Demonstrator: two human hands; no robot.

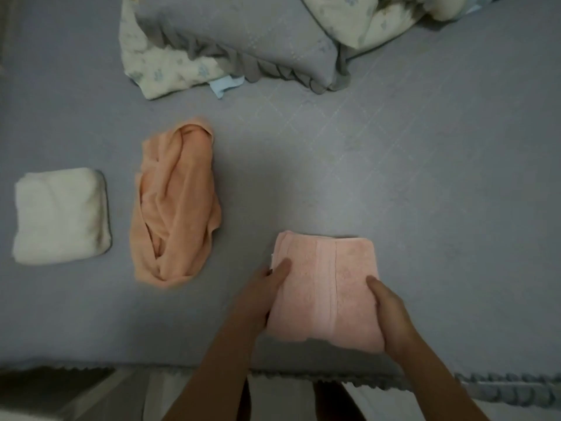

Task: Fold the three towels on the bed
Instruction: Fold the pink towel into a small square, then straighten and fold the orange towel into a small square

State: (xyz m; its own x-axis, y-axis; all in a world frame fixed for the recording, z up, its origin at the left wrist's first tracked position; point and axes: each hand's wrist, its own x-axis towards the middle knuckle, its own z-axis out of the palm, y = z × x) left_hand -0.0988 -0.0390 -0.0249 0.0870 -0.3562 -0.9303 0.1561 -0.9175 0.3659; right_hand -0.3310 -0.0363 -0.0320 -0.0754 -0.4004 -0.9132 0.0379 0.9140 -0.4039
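Note:
A pink towel (326,281), folded into a thick square, is near the front edge of the grey bed (394,177). My left hand (264,294) grips its left side with the thumb on top. My right hand (390,311) grips its right side the same way. An orange towel (174,202) lies crumpled and unfolded left of centre. At the far left a white towel (60,215) sits folded in a neat square.
A grey ruffled pillow (243,41) and a bunched floral blanket (164,68) lie at the back of the bed. The ruffled front edge of the bed (501,387) runs along the bottom, with floor below it.

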